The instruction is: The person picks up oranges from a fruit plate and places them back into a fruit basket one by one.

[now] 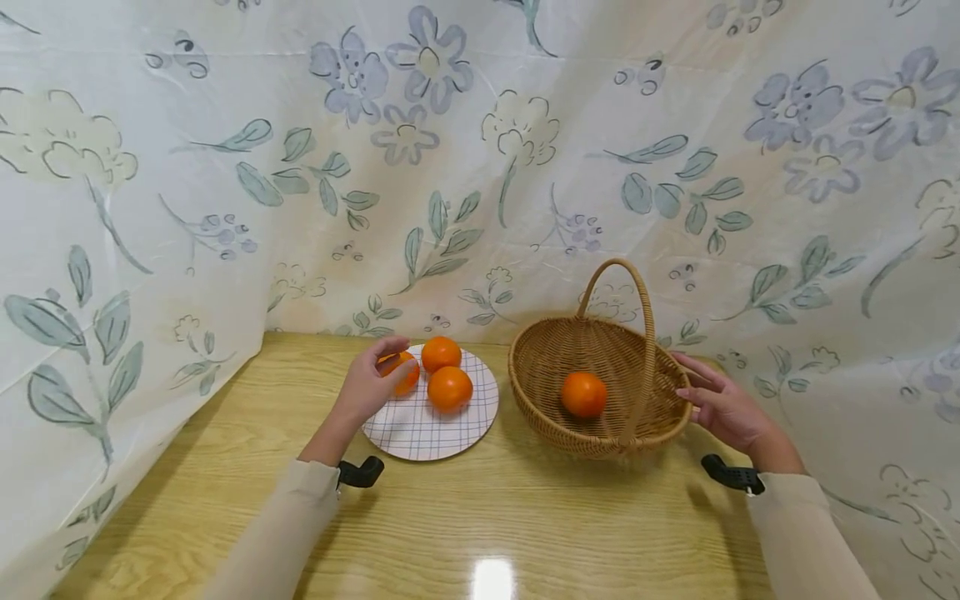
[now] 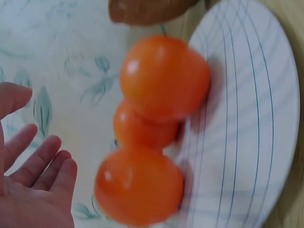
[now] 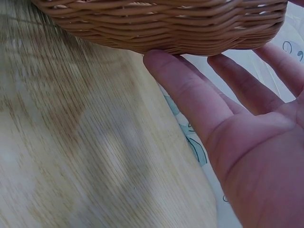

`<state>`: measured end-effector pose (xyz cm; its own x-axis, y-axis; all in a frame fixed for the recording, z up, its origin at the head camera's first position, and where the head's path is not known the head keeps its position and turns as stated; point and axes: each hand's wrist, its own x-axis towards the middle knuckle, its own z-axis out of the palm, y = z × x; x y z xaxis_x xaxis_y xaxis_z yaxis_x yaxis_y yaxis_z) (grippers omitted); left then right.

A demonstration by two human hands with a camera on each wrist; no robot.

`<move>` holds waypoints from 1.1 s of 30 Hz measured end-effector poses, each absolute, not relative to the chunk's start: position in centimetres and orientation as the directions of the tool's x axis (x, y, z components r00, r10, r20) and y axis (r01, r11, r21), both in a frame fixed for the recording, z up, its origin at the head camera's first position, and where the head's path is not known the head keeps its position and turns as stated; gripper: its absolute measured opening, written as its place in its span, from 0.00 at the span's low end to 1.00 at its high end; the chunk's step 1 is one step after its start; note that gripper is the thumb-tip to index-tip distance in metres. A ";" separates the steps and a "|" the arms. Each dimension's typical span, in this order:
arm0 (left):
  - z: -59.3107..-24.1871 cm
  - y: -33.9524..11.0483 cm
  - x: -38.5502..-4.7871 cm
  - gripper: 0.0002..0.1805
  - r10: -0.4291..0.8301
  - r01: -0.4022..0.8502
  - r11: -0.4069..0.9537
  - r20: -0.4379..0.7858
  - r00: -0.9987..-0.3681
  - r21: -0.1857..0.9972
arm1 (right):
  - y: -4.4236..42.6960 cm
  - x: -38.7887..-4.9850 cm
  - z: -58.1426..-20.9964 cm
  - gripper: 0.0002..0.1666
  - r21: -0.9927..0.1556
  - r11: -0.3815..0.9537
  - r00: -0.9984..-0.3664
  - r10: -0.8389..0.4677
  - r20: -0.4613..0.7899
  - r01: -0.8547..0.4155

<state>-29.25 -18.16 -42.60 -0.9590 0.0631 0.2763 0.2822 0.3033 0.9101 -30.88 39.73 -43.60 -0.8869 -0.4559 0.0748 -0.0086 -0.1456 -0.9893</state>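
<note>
My left hand [image 1: 366,385] is at the left side of a round white checked plate [image 1: 427,435], its fingers spread around the leftmost orange [image 1: 406,379]. In the left wrist view, a gap shows between that hand [image 2: 38,190] and the oranges [image 2: 164,78]. Two more oranges, one at the back [image 1: 441,354] and one in front [image 1: 450,389], lie on the plate. My right hand [image 1: 731,414] holds the right rim of a wicker basket [image 1: 536,362], thumb over the edge. In the right wrist view its fingers [image 3: 190,92] support the basket's underside [image 3: 166,28]. Inside the basket lies one orange [image 1: 583,394].
The basket's tall arched handle [image 1: 643,308] rises above its bowl. Both things stand on a wooden table [image 1: 450,517], close to a floral cloth [image 1: 465,192] hanging behind and at both sides. Dark wrist mounts [image 1: 362,472] sit on both arms.
</note>
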 end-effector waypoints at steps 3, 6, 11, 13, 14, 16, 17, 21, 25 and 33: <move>-43.0 -19.4 -29.4 0.26 0.044 0.270 0.310 0.270 -0.962 0.912 | 39.6 -30.9 -43.6 0.41 -0.990 -0.137 -0.885 -0.458 0.076 -0.013; -43.5 -20.2 -29.7 0.27 0.033 0.252 0.307 0.255 -0.967 0.918 | 39.7 -30.9 -43.6 0.41 -0.991 -0.135 -0.886 -0.458 0.074 -0.013; -44.2 -21.0 -30.3 0.29 0.025 0.215 0.315 0.219 -0.975 0.924 | 39.8 -30.9 -43.7 0.41 -0.991 -0.135 -0.885 -0.460 0.069 -0.007; -44.4 -21.2 -30.5 0.30 0.025 0.195 0.321 0.198 -0.980 0.927 | 39.9 -31.0 -43.7 0.41 -0.990 -0.141 -0.884 -0.461 0.072 -0.007; -44.5 -21.3 -30.7 0.30 0.025 0.185 0.332 0.187 -0.982 0.925 | 39.9 -31.0 -43.7 0.41 -0.990 -0.144 -0.883 -0.463 0.074 -0.008; -44.7 -21.5 -30.9 0.32 0.031 0.164 0.361 0.164 -0.986 0.918 | 39.9 -31.0 -43.7 0.41 -0.989 -0.146 -0.883 -0.463 0.076 -0.008; -44.8 -21.6 -31.0 0.33 0.036 0.152 0.379 0.150 -0.988 0.913 | 39.8 -31.0 -43.7 0.41 -0.989 -0.145 -0.883 -0.464 0.075 -0.008; -45.2 -21.8 -31.5 0.40 0.086 0.126 0.451 0.098 -0.991 0.884 | 39.8 -31.0 -43.6 0.41 -0.991 -0.134 -0.886 -0.458 0.070 -0.009; -45.4 -22.0 -31.9 0.46 0.130 0.098 0.460 0.042 -0.991 0.882 | 39.8 -31.1 -43.6 0.41 -0.992 -0.123 -0.887 -0.457 0.064 -0.008; -45.5 -22.0 -32.4 0.46 0.160 0.059 0.465 -0.018 -0.987 0.883 | 39.9 -31.1 -43.5 0.42 -0.990 -0.140 -0.883 -0.464 0.065 0.000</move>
<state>-32.41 -22.05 -45.48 -0.9869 0.1601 -0.0182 0.0591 0.4649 0.8834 -31.09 39.87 -43.52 -0.8834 -0.4640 0.0654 0.0004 -0.1402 -0.9901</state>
